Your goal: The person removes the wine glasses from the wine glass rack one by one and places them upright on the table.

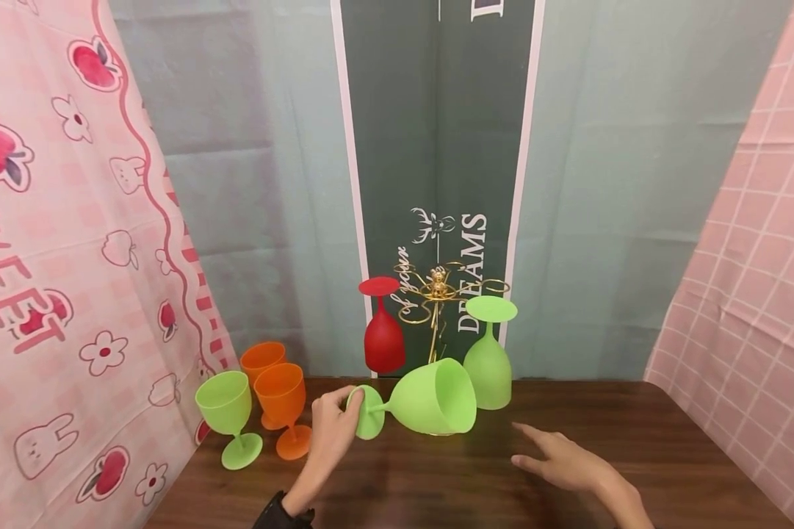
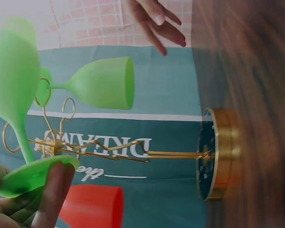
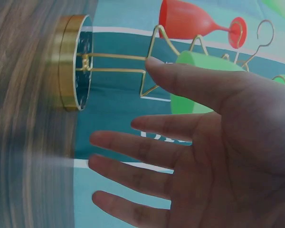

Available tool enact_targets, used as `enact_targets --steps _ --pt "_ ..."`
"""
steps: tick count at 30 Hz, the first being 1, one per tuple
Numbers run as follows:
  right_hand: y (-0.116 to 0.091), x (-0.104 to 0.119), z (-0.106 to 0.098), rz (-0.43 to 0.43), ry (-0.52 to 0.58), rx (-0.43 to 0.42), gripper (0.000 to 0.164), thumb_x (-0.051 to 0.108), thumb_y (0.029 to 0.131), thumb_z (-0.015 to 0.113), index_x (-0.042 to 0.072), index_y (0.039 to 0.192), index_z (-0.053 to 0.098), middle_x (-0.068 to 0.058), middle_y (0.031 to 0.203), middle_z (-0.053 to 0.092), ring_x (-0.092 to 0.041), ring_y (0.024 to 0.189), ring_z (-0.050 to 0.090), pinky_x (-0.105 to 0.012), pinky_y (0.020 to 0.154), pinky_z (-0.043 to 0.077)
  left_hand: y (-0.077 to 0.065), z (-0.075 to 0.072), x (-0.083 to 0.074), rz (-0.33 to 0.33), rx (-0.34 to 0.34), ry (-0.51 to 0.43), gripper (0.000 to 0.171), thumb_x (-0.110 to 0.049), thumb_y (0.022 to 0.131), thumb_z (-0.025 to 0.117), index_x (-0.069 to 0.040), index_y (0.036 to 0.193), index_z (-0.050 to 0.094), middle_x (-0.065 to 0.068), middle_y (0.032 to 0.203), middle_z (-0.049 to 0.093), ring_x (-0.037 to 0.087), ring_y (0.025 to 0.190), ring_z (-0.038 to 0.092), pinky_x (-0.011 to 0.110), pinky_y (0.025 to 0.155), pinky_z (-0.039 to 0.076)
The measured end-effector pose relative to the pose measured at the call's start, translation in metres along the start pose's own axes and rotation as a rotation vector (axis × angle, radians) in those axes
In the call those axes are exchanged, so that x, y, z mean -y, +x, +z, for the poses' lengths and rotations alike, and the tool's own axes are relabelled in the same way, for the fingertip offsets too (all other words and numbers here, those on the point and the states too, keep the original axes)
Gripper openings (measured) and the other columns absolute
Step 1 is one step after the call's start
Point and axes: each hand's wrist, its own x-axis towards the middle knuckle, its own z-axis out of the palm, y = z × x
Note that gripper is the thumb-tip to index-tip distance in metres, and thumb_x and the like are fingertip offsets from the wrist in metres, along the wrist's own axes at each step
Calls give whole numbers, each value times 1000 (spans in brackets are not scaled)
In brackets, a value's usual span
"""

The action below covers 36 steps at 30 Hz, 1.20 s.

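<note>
In the head view my left hand [image 1: 333, 426] pinches the foot of a light green goblet [image 1: 430, 400], which lies sideways in the air with its mouth to the right. Behind it stands a gold wire rack [image 1: 438, 286] with ring-shaped arms. A red goblet [image 1: 384, 338] hangs upside down on the rack's left, and another green goblet [image 1: 489, 367] hangs upside down on its right. The left wrist view shows the rack's round gold base [image 2: 221, 154] on the table. My right hand [image 1: 565, 463] hovers over the table at right, fingers extended, holding nothing.
At the left of the brown wooden table [image 1: 476, 492] stand two orange goblets [image 1: 283, 397] and a green goblet [image 1: 225, 404], all upright. A pink patterned cloth [image 1: 99, 294] borders the left side, a pink checked cloth [image 1: 740, 294] the right, and a green curtain [image 1: 271, 184] the back.
</note>
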Motion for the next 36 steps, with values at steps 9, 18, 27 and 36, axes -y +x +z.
enact_targets --steps 9,18,27,36 --pt "-8 22 -4 -164 74 -22 56 33 104 60 -1 147 48 -8 118 75 -18 112 70 -28 86 57 -14 12 15 -79 61 -56 23 -9 94 63 -10 74 73 -2 56 59 2 52 51 18 53 43" --pt "1 53 9 -327 461 -120 69 14 101 64 1 159 27 -24 140 60 4 124 59 -25 95 56 -21 16 19 -132 120 -95 22 -10 93 63 -8 74 74 -2 58 58 1 54 51 17 56 43" --pt "14 74 32 -387 862 -77 101 -3 93 69 5 163 -3 21 153 37 1 132 54 -26 100 54 -28 23 23 -160 192 -105 21 -12 92 63 -9 76 76 -1 65 66 0 60 54 17 60 46" --pt "14 84 35 -418 957 -125 104 -4 86 76 11 164 8 3 143 49 -10 123 61 -33 95 58 -34 27 27 -166 315 -96 22 -17 95 63 -9 79 76 -1 68 68 -1 61 57 19 59 49"
